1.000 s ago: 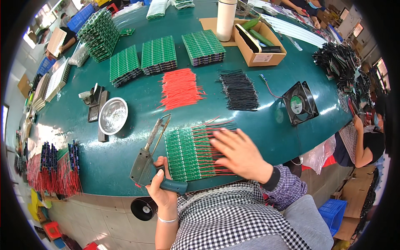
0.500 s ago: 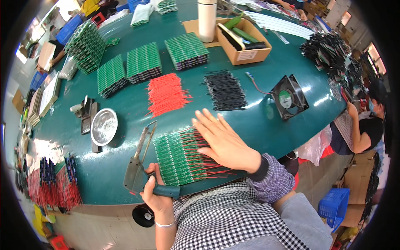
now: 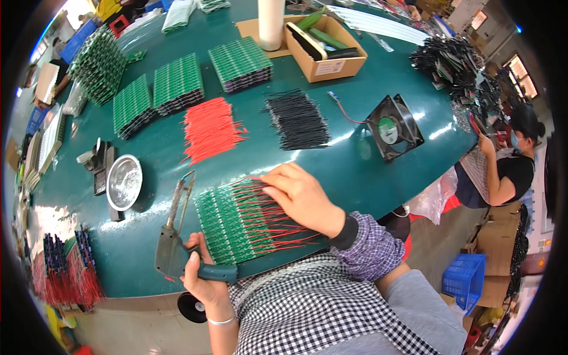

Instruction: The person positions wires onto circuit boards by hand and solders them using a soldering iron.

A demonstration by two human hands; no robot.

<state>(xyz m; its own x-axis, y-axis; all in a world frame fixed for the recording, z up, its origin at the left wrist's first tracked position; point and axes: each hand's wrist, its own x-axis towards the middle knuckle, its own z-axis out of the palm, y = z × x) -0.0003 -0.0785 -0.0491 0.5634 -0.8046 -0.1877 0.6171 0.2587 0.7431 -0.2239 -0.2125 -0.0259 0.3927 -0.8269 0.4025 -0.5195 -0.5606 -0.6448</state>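
Observation:
My left hand is closed around the handle of a soldering gun, its metal tip pointing up and away beside the left edge of a green circuit board panel. Rows of red wires stick out over the panel's right part, with some dark wires among them. Over the panel's far right corner, my right hand has its fingers drawn together on a red wire, whose end shows left of the fingertips. The fingertips partly hide the grip.
Beyond the panel lie red wires and black wires. Behind them stand green panel stacks and a cardboard box. A metal bowl sits left, a black fan right. Another person sits at the right edge.
My right hand has gone from flat and spread over the wires to fingers closed at the far edge. The whole view has shifted, and the left hand still holds the soldering gun.

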